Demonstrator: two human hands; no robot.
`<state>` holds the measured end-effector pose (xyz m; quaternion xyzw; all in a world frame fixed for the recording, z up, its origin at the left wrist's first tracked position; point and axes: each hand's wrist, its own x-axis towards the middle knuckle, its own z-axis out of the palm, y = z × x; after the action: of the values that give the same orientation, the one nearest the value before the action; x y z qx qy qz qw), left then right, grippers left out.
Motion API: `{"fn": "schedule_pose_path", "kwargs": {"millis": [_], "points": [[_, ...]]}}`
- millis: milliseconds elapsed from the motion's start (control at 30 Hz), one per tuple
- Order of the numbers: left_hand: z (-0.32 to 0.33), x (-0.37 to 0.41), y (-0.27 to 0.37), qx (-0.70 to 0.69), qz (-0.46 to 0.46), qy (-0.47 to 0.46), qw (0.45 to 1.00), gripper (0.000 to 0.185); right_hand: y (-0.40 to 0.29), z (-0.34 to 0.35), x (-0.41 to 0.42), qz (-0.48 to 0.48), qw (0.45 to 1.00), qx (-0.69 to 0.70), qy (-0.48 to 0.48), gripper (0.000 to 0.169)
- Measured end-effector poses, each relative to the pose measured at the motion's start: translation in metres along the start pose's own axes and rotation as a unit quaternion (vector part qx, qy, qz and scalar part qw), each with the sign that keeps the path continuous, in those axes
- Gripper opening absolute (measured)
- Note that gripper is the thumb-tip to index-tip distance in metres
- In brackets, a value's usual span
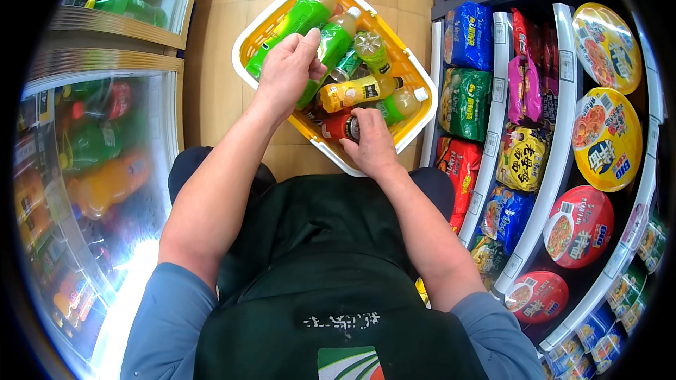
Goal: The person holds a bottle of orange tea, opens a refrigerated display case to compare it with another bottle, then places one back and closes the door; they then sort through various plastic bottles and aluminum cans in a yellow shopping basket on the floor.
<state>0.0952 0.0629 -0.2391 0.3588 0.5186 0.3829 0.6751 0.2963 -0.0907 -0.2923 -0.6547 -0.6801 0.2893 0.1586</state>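
In front of my knees stands a yellow plastic basket with a white rim point(421, 134), filled with drinks. My right hand point(374, 142) is at its near side, with thumb and fingers around the end of a red drink can point(334, 129). My left hand point(293, 63) is curled above two large green-labelled bottles point(336, 37); whether its hidden fingers grip anything cannot be seen. Between the hands lie a yellow-labelled juice bottle point(354, 92), a green can point(347, 66) and an upturned clear bottle point(372, 47). Another green-labelled bottle with a white cap point(404, 104) rests at the right.
Glass-fronted drink coolers point(105, 158) line my left side, with bottles behind the glass. On the right, tiered shelves point(499, 100) hold bagged instant noodles point(467, 103) and noodle bowls point(607, 137). Tan floor tiles point(222, 63) show between them.
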Motion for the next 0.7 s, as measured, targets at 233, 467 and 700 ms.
{"fn": "schedule_pose_path", "kwargs": {"millis": [233,467,700], "points": [[0.001,0.001,0.002,-0.024,-0.001,0.008,1.000,0.035,0.010,-0.003,0.006,0.040,0.999,0.031,0.004,0.059],[-0.012,0.007,0.010,-0.091,0.012,0.060,0.994,0.034,0.015,-0.013,0.007,0.069,0.996,0.043,0.028,0.051],[-0.026,0.011,0.023,-0.104,0.021,0.096,0.990,0.036,0.025,-0.025,0.020,0.178,0.976,0.124,0.031,0.061]]}}
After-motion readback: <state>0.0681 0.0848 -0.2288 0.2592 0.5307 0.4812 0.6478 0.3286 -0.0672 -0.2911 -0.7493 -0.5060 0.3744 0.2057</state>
